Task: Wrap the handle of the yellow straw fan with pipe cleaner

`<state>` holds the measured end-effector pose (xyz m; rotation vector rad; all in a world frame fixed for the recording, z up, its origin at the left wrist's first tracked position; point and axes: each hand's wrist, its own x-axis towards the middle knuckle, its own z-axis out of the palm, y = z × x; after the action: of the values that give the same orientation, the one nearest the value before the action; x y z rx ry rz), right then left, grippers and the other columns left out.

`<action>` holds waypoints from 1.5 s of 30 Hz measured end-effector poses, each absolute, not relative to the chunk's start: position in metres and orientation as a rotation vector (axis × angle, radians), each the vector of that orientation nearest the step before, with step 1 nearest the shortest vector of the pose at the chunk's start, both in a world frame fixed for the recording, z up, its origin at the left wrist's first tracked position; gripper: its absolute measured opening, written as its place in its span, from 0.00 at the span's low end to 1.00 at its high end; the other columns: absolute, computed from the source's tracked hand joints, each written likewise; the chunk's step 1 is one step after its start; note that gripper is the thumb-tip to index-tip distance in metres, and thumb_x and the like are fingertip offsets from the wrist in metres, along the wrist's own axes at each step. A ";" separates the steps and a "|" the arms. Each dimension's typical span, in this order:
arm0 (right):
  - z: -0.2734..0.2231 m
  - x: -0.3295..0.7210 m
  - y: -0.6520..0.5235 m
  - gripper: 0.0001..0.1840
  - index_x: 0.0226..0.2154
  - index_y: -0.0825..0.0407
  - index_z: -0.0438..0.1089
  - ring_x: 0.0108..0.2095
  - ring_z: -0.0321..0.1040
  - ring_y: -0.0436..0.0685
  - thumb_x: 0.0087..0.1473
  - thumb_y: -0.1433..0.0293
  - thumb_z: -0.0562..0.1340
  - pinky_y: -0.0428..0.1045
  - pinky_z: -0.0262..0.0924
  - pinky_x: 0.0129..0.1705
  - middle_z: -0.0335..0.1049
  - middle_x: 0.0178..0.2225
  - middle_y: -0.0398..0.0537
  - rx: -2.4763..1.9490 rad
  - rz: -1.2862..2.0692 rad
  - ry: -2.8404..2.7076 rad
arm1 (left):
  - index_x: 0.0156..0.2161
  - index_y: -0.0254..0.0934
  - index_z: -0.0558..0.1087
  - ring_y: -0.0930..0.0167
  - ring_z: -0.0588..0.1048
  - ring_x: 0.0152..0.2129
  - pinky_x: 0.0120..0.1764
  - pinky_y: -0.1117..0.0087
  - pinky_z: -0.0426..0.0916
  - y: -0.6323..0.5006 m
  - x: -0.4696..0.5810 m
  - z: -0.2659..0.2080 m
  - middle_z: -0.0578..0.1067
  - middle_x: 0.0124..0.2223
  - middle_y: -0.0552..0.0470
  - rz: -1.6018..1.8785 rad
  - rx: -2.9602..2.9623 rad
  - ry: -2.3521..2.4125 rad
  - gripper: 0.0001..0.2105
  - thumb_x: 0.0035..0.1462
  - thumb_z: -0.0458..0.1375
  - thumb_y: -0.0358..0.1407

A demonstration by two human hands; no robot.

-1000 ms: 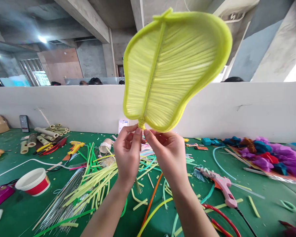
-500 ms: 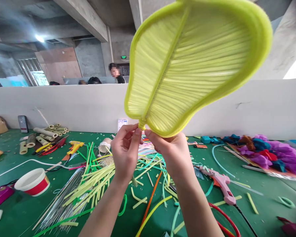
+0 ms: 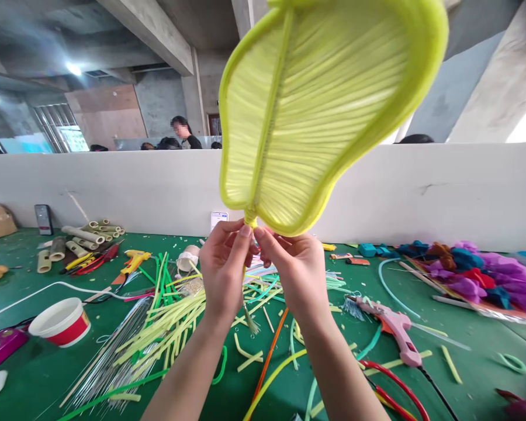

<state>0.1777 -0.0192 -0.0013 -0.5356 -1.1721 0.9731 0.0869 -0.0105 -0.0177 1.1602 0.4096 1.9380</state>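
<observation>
gripping a yellow leaf-shaped piece by its stem, left hand and right hand pinch side by side above a green table strewn with strips.

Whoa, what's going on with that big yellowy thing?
A person's left hand and right hand are holding up a big yellow-green leaf-shaped piece by the narrow stalk at its bottom. It tilts to the right, and its top edge runs out of the picture. Below, the green table is strewn with pale yellow strips. A pink glue gun lies off to the right, and a paper cup stands to the left.
</observation>
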 end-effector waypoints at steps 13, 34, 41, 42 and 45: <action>0.002 0.192 -0.024 0.10 0.22 0.53 0.71 0.19 0.56 0.46 0.49 0.68 0.70 0.43 0.54 0.20 0.63 0.18 0.37 -0.652 0.944 -1.269 | 0.36 0.39 0.78 0.80 0.67 0.19 0.21 0.80 0.62 -0.009 0.087 -0.021 0.70 0.24 0.57 1.932 1.230 0.408 0.04 0.60 0.64 0.37; 0.000 0.175 -0.030 0.10 0.26 0.54 0.75 0.21 0.60 0.46 0.47 0.66 0.73 0.42 0.59 0.23 0.68 0.21 0.40 -0.545 0.919 -1.148 | 0.33 0.37 0.78 0.81 0.69 0.17 0.19 0.82 0.62 -0.012 0.087 -0.013 0.73 0.24 0.56 1.950 1.125 0.281 0.05 0.56 0.67 0.36; 0.001 0.176 -0.028 0.12 0.25 0.53 0.74 0.20 0.59 0.47 0.47 0.63 0.72 0.44 0.60 0.23 0.66 0.19 0.39 -0.603 0.881 -1.159 | 0.34 0.38 0.78 0.80 0.69 0.19 0.21 0.81 0.65 -0.009 0.085 -0.018 0.73 0.26 0.56 1.943 1.165 0.364 0.05 0.56 0.67 0.37; 0.000 0.176 -0.028 0.11 0.26 0.53 0.75 0.21 0.60 0.48 0.47 0.63 0.72 0.45 0.60 0.23 0.67 0.20 0.40 -0.606 0.882 -1.154 | 0.34 0.38 0.78 0.80 0.69 0.19 0.21 0.81 0.65 -0.009 0.085 -0.018 0.73 0.26 0.56 1.939 1.149 0.371 0.05 0.55 0.67 0.37; -0.003 0.173 -0.024 0.10 0.29 0.52 0.75 0.24 0.63 0.50 0.50 0.63 0.71 0.46 0.62 0.25 0.72 0.24 0.43 -0.589 0.898 -1.147 | 0.32 0.38 0.77 0.80 0.69 0.18 0.21 0.81 0.65 -0.011 0.089 -0.017 0.73 0.26 0.57 1.907 1.092 0.368 0.06 0.56 0.67 0.38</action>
<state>0.1732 -0.0245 -0.0034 -0.5894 -1.1469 0.8978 0.0885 -0.0110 -0.0165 1.0920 0.3679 1.9069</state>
